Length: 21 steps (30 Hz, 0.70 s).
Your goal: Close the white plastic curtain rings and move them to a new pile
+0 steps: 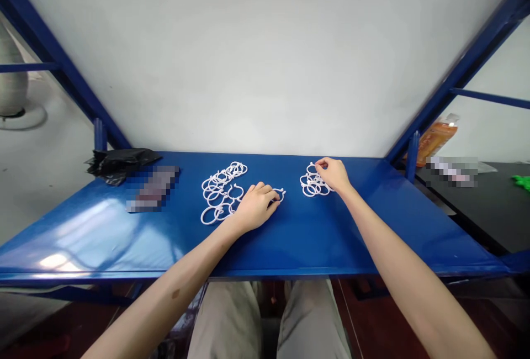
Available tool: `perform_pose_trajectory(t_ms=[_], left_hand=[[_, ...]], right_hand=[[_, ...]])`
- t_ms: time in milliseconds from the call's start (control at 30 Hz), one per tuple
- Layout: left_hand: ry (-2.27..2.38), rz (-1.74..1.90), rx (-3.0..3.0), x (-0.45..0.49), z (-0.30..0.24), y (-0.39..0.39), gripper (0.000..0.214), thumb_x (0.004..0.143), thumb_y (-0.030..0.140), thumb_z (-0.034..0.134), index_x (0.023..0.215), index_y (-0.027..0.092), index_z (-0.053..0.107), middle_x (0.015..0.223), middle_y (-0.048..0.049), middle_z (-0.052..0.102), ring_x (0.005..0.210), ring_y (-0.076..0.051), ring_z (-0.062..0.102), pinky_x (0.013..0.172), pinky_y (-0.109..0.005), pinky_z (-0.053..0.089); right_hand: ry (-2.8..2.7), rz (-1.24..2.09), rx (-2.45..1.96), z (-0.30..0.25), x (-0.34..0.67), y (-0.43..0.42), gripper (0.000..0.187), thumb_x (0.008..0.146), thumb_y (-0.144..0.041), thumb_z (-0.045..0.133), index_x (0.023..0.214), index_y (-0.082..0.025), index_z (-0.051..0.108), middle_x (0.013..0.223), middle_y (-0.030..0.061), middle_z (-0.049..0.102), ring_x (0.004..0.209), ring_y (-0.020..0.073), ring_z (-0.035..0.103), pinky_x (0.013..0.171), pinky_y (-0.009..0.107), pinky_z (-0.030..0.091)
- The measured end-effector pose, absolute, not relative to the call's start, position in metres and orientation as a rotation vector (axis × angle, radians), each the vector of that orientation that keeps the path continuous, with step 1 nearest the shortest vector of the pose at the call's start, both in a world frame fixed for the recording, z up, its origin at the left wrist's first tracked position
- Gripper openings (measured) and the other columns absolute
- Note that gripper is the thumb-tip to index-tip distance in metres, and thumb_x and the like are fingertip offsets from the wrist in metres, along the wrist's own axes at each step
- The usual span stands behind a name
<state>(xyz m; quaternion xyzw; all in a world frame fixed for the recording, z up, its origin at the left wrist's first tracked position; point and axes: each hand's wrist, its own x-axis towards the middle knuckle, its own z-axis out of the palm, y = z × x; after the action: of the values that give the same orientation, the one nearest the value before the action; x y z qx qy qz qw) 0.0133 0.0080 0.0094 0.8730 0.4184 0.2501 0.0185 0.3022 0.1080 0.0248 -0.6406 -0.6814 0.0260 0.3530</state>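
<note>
My left hand [257, 204] and right hand [333, 173] apparently each pinch a white plastic ring [284, 196], a single-piece step next needing light grip.

Grey-beige trousers [227, 323] — bare forearms [397, 254], a small mark [176, 294] on the left one

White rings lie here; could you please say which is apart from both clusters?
The thin white ring at the left hand, alone between left cluster and right cluster; the others are grouped.
</note>
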Motion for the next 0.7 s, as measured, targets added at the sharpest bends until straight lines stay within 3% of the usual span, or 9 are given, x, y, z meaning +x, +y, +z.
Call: perform_pose_trajectory(t_ms=[133, 333, 567, 700], left_hand=[[1.301, 0.767, 2.727, 0.013, 0.010, 0.007, 0.013, 0.098, 0.026, 0.057, 0.098, 0.023, 0.070, 0.098, -0.0063, 0.070, 0.097, -0.025, 0.058, 0.082, -0.041, 0.044], [1.317, 0.696, 2.749, 0.013, 0.014, 0.005, 0.014, 0.099, 0.027, 0.056, 0.100, 0.023, 0.069, 0.099, -0.0063, 0.070, 0.098, -0.025, 0.057, 0.082, -0.040, 0.043], [1.292, 0.679, 2.794, 0.014, 0.013, 0.007, 0.014, 0.100, 0.025, 0.056, 0.094, 0.022, 0.069, 0.096, -0.0057, 0.068, 0.094, -0.023, 0.056, 0.079, -0.037, 0.041], [1.326, 0.826, 2.823, 0.016, 0.013, 0.007, 0.014, 0.100, 0.026, 0.056, 0.092, 0.021, 0.067, 0.092, -0.0040, 0.069, 0.090, -0.021, 0.056, 0.078, -0.036, 0.039]], right_hand=[[-1.913, 0.177, -1.833, 0.031, 0.300, 0.127, 0.018, 0.079, -0.021, 0.062, 0.083, -0.023, 0.079, 0.083, 0.0056, 0.077, 0.081, 0.0222, 0.066, 0.077, 0.034, 0.050], [-1.981, 0.173, -1.847, 0.028, 0.303, 0.130, 0.016, 0.080, -0.023, 0.063, 0.079, -0.022, 0.078, 0.081, 0.0066, 0.076, 0.089, 0.0240, 0.063, 0.093, 0.039, 0.047], [-1.882, -0.109, -1.654, 0.034, 0.290, 0.104, 0.020, 0.089, -0.029, 0.059, 0.088, -0.020, 0.077, 0.096, 0.0107, 0.075, 0.106, 0.0316, 0.055, 0.098, 0.048, 0.043], [-1.849, -0.160, -1.365, 0.035, 0.258, 0.071, 0.021, 0.095, -0.028, 0.054, 0.091, -0.021, 0.073, 0.098, 0.0102, 0.074, 0.108, 0.0309, 0.055, 0.099, 0.047, 0.045]])
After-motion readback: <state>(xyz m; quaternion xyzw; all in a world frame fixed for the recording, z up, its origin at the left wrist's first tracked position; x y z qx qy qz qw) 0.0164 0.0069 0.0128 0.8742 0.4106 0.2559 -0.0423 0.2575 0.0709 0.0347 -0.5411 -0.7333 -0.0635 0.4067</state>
